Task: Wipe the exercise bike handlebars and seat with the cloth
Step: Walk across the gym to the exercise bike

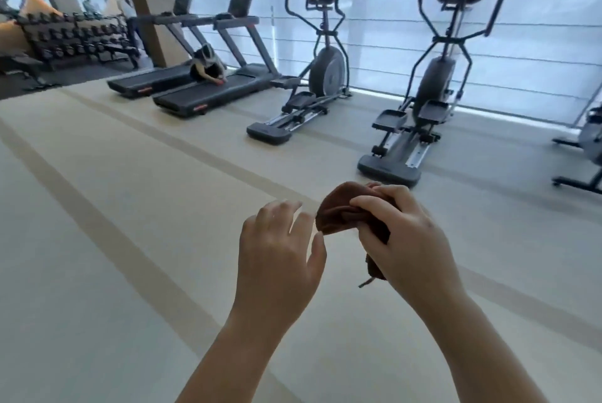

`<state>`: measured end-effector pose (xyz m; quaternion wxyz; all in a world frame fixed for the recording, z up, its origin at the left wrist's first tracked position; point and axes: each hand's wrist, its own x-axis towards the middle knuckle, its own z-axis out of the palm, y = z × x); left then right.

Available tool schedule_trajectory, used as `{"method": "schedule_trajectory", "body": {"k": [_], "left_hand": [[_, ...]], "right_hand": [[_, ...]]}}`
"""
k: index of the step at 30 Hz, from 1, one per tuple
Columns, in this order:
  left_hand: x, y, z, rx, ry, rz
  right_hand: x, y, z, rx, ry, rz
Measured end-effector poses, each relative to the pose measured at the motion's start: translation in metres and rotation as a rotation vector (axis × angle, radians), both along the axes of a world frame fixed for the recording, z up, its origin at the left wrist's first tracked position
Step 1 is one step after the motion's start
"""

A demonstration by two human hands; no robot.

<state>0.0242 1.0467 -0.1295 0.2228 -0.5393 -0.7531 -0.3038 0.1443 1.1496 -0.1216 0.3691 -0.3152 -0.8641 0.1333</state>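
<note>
A bunched brown cloth (338, 212) is held in front of me over the floor, gripped by my right hand (407, 239). My left hand (280, 249) hovers just left of the cloth with fingers spread, its thumb close to the cloth's lower edge; it holds nothing. Part of an exercise bike (586, 148) shows at the far right edge, only its base and lower frame visible; its handlebars and seat are out of view.
Two elliptical trainers (423, 83) (322, 67) stand along the shaded window wall. Two treadmills (208, 90) are further left, with a person (207, 65) crouched on one. A dumbbell rack (75, 38) stands at the far left. Beige floor with darker stripes lies between me and the machines.
</note>
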Motion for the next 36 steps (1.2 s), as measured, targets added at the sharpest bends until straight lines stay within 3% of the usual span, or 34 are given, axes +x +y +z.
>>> {"method": "schedule_trajectory", "body": {"k": [5,16,28,36], "left_hand": [[0.034,0.103,-0.012,-0.066,-0.019,-0.235],[0.066,0.352,-0.004,0.017,-0.031,-0.613],[0.133,0.583,0.002,0.023,-0.027,-0.831],[0.224,0.763,0.009,0.002,-0.024,-0.894]], "right_hand": [[0.059,0.072,-0.012,-0.033,-0.007,-0.298],[0.109,0.257,0.000,-0.034,-0.002,-0.677],[0.181,0.446,-0.004,-0.012,0.091,-0.907],[0.262,0.615,-0.006,-0.003,0.086,-0.954]]}}
